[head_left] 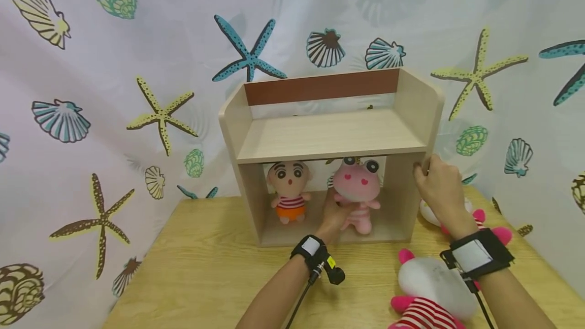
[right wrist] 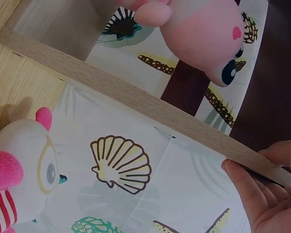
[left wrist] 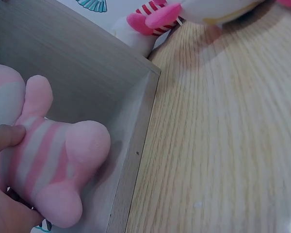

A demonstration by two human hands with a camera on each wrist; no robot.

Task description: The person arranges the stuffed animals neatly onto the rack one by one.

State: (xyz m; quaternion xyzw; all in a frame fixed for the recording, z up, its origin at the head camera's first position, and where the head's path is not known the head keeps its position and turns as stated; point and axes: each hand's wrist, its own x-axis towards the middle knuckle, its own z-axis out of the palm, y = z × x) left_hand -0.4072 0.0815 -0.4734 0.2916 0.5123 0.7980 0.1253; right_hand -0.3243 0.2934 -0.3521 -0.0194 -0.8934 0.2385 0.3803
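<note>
A pink frog-like plush toy [head_left: 357, 183] with a striped body stands in the lower compartment of a small wooden shelf [head_left: 331, 133]. My left hand [head_left: 335, 212] grips its body from the left; in the left wrist view a finger and thumb lie around the striped torso [left wrist: 39, 150]. Left of it in that compartment sits a plush boy doll [head_left: 290, 192] in a striped top and orange shorts. My right hand [head_left: 441, 187] pinches the front edge of the shelf's right side panel [right wrist: 136, 104], with fingers on either side of the board.
A white plush toy [head_left: 434, 288] with pink limbs and a red-striped body lies on the wooden table [head_left: 196, 263] in front, right of the shelf. Another white and pink plush [right wrist: 24, 160] lies beside the right panel. A shell-patterned cloth [head_left: 114, 55] hangs behind.
</note>
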